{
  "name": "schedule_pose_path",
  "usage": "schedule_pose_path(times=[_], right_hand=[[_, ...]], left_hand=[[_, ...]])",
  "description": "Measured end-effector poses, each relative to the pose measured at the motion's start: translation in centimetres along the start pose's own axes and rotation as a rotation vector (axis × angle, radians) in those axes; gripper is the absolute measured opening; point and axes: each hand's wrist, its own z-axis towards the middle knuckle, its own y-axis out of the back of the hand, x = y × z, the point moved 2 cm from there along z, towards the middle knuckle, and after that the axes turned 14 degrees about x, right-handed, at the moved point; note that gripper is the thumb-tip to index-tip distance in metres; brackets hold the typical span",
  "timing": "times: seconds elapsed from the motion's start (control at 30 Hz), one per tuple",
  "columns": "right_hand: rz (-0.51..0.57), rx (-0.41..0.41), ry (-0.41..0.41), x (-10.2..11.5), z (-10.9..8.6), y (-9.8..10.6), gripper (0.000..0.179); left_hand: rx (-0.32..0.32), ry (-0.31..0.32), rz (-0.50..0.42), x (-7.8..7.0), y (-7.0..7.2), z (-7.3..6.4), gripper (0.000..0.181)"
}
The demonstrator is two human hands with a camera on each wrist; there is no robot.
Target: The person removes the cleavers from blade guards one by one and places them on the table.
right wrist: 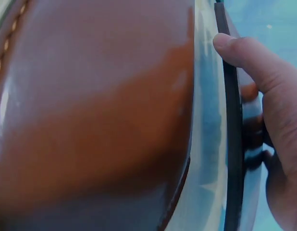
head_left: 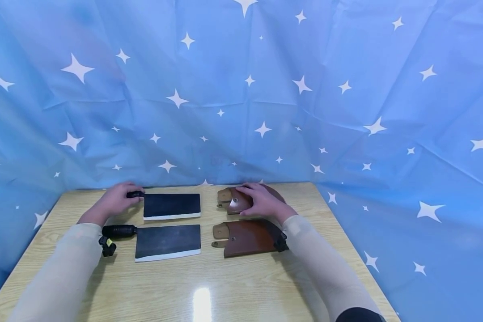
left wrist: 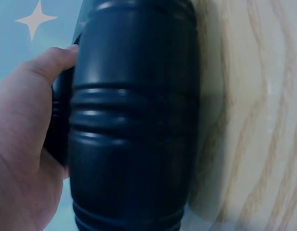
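Observation:
Two cleavers with dark blades and pale edges lie on the left, one behind the other. My left hand [head_left: 118, 199] grips the black handle [head_left: 135, 194] of the far cleaver [head_left: 171, 205]; in the left wrist view the thumb [left wrist: 57, 60] lies along it. The near cleaver [head_left: 168, 242] lies in front, its black handle [left wrist: 134, 115] filling the left wrist view. My right hand [head_left: 265, 202] holds the far brown leather sheath [head_left: 274, 191] across its width, thumb [right wrist: 244, 53] on its dark edge. The near sheath [head_left: 249, 237] lies under my right wrist, its strap to the left.
The wooden table [head_left: 165, 290] ends against a blue curtain [head_left: 241, 112] with white stars at the back. More of the curtain hangs along the left and right sides. A bright glare spot shows near the front middle of the tabletop.

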Motion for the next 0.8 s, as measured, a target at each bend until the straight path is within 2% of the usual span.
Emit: schedule_pose_path(times=[0.37, 0.8], right_hand=[[0.048, 0.038, 0.032, 0.0, 1.1, -1.0, 0.098], [0.107, 0.099, -0.010, -0.6, 1.8, -2.2, 0.101]], left_hand=[[0.029, 0.018, -0.008, 1.2, -0.7, 0.1, 0.033], [0.057, 0.048, -0.028, 1.7, -1.0, 0.4, 0.034]])
